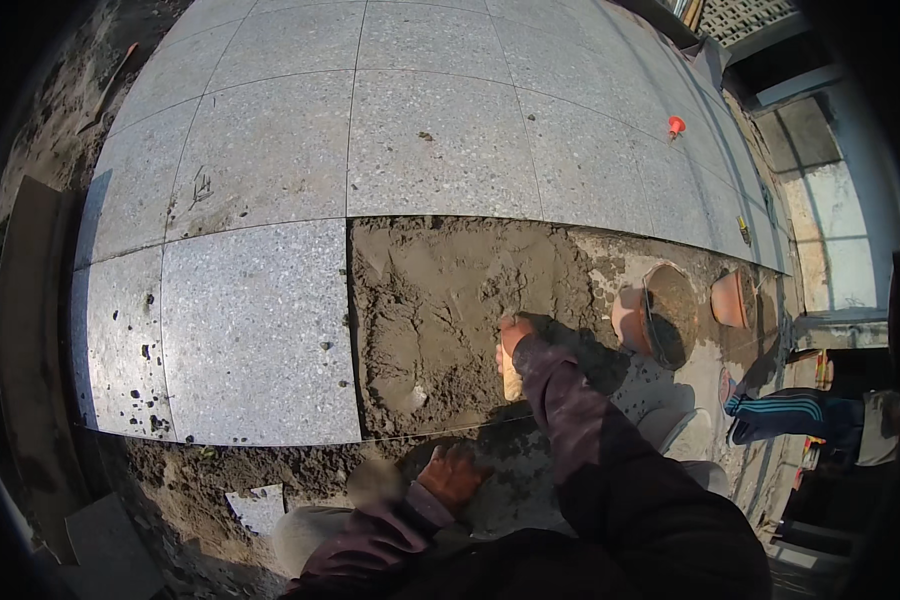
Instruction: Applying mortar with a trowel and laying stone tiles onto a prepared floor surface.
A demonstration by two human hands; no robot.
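Likely light and stiff: hold mid-length the tan, narrow, wood-like piece [511, 380], pinched inside the right grip [514, 334] above damp grey-brown mortar [440, 290]. Unable to read the state of the left grip [452, 477].

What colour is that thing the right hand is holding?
The held thing in the right hand is light tan, seen best in the head view.

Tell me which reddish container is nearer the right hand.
The larger container, on the left of the pair; the smaller container sits farther from the right hand.
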